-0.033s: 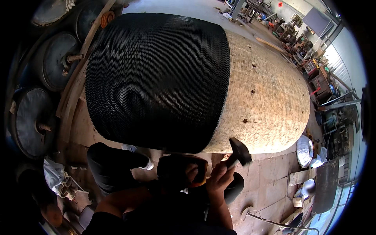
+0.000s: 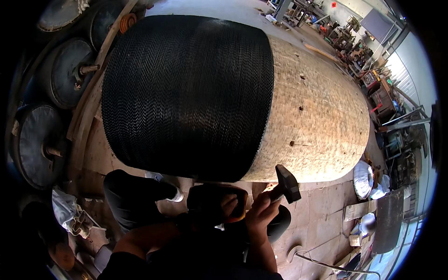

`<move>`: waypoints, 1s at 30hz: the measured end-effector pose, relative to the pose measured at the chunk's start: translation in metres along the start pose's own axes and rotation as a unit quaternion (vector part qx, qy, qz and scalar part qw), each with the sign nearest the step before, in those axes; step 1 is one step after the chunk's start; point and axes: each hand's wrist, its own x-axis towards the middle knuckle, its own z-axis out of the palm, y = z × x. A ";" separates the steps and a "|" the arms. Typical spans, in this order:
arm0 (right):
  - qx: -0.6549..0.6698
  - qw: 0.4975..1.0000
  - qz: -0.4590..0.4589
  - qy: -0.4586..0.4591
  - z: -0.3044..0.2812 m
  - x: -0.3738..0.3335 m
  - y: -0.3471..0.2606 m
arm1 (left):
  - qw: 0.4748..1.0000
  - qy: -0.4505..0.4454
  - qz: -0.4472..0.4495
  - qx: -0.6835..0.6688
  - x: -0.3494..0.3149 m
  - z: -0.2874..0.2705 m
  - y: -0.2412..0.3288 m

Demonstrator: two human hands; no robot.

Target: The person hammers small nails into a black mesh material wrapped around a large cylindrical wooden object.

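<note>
In front of me lies a large drum, its left part covered by a black toothed, wire-like covering (image 2: pixel 191 98) and its right part bare pale wood (image 2: pixel 317 112). My right hand (image 2: pixel 262 212) is closed round the handle of a hammer (image 2: pixel 288 185), whose dark metal head stands just off the drum's lower edge. My left hand (image 2: pixel 229 204) is at a dark container with an orange-yellow rim (image 2: pixel 245 205), close to my lap. Its fingers are curled and partly in shadow; what they hold, if anything, is hidden.
Dark round drums with shafts (image 2: pixel 35 144) stand along the left, beside long wooden planks (image 2: pixel 86 121). A white sack (image 2: pixel 362 179) and a metal stand with a round base (image 2: pixel 294 253) are at the right. Machines and tools crowd the far right wall. My knee (image 2: pixel 135 191) is near the drum.
The hammer head has shifted slightly, turning a little in my right hand, and looks sharper now. My left hand and the drum look nearly unchanged.
</note>
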 end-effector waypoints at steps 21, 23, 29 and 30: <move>-0.110 0.991 -0.033 -0.069 0.021 0.017 0.043 | 0.977 0.174 0.113 0.051 0.123 -0.083 -0.070; -0.087 0.991 0.043 -0.094 0.019 0.008 0.048 | 0.978 0.171 0.120 -0.001 0.121 -0.081 -0.076; -0.129 0.987 0.004 -0.092 0.015 0.010 0.037 | 0.972 0.166 0.163 0.042 0.116 -0.065 -0.094; -0.132 0.988 -0.012 -0.083 0.015 0.009 0.037 | 0.968 0.180 0.166 0.048 0.118 -0.065 -0.093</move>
